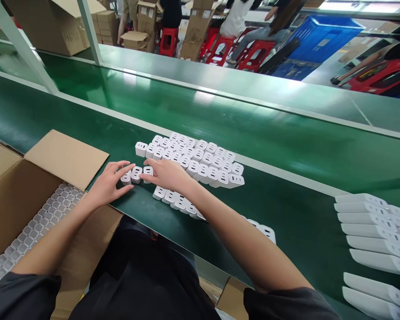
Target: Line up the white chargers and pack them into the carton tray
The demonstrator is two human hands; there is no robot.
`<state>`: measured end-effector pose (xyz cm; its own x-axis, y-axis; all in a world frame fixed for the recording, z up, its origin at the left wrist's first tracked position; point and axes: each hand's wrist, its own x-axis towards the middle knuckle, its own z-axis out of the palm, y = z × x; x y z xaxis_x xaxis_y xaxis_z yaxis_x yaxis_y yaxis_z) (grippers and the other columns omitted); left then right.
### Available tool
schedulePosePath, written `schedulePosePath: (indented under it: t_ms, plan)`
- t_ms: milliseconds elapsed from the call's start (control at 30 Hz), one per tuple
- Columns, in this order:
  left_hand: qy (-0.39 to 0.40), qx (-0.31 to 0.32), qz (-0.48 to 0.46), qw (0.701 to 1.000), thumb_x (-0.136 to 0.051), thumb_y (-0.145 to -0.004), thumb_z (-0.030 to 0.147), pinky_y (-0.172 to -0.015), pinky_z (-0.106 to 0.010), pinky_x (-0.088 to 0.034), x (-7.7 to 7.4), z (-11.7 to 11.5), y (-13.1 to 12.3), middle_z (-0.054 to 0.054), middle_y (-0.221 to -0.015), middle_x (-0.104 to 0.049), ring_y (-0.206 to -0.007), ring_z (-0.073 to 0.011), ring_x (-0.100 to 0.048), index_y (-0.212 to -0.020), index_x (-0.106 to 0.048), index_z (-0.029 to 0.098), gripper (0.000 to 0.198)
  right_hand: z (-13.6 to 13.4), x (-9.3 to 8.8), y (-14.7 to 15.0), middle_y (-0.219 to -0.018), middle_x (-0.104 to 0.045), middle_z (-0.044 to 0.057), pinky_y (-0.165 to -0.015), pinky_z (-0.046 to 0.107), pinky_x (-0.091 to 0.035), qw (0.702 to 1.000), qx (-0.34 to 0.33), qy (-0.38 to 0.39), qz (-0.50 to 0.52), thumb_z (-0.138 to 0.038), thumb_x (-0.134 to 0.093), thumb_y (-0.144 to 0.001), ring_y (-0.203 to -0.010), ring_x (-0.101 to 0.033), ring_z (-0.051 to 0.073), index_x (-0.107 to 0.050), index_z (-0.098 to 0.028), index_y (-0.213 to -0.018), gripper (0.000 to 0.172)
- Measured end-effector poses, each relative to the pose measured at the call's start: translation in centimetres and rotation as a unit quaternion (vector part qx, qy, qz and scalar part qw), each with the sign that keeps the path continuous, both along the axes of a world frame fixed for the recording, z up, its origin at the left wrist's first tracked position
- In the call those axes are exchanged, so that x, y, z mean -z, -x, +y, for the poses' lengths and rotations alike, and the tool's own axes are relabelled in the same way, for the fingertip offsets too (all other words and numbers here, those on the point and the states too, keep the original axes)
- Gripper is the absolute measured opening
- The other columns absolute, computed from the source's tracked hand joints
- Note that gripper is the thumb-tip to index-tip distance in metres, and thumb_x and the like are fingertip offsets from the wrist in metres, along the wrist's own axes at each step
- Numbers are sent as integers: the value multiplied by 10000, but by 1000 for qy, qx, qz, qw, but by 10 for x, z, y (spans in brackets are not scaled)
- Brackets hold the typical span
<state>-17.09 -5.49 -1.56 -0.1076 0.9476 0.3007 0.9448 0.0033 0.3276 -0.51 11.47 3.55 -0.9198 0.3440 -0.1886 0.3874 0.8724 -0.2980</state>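
Observation:
Three white chargers with dark port slots stand in a short row on the green conveyor belt, between my hands. My left hand (108,184) curls around the row's left end, fingers behind and thumb in front of the leftmost charger (126,178). The middle charger (136,175) stands against it. My right hand (166,174) reaches in from the right, thumb and index finger closed around the third charger (148,170), which they partly cover. Behind them is a larger block of upright chargers (193,167). Nearer me, another row of chargers (169,197) runs partly under my right forearm.
An open cardboard box (23,191) at left holds many white pieces in rows. Larger white units (370,231) lie at right; another white unit (268,232) shows beside my right forearm. A metal post (90,33) rises beyond the belt. People sit on red stools (220,50) farther back.

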Motion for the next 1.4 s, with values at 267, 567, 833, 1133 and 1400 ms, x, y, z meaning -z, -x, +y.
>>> schedulePosePath:
  t_ms: [267, 567, 833, 1133, 1400]
  plan:
    - [135, 70, -132, 979, -689, -817, 612, -1047, -417, -468, 1, 30, 11, -100, -1443, -532, -1313, -293, -495, -1492, -407, 277, 805, -2, -3, -7, -1131, -687, 120, -791, 320, -469, 998, -53, 14, -13, -401, -655, -928, -1000, -665, 251, -618, -150, -1280, 434]
    - [114, 170, -61, 977, -602, -864, 667, -772, -291, -480, 15, 37, -2, -81, -1087, -704, -971, -229, -657, -1395, -531, 240, 684, -20, -1, -38, -1089, -703, 102, -850, 364, -442, 999, -47, -16, -2, -467, -664, -921, -1033, -643, 259, -636, -136, -1199, 434]
    - [115, 216, -173, 954, -686, -778, 694, -940, -349, -495, 1, 45, 5, -99, -1253, -667, -1104, -246, -637, -1493, -417, 260, 879, -28, 14, -65, -1179, -686, 127, -872, 412, -461, 990, -25, -77, 116, -469, -700, -890, -1034, -632, 276, -573, -112, -1299, 558]
    - [87, 218, -407, 883, -482, -936, 655, -765, -269, -556, -9, 118, 10, -114, -980, -757, -840, -163, -694, -1027, -742, 146, 579, -77, 68, -62, -720, -645, -14, -594, 286, -369, 890, -211, -88, 394, -245, -599, -976, -640, -533, 111, -658, -152, -1014, 116]
    - [106, 196, -466, 856, -569, -905, 619, -584, -210, -511, 19, 132, -9, -91, -711, -730, -588, -111, -642, -777, -746, 118, 547, -81, 93, -61, -692, -603, -25, -554, 270, -363, 911, -197, 22, 361, -252, -550, -1004, -601, -505, 97, -645, -148, -1071, 157]
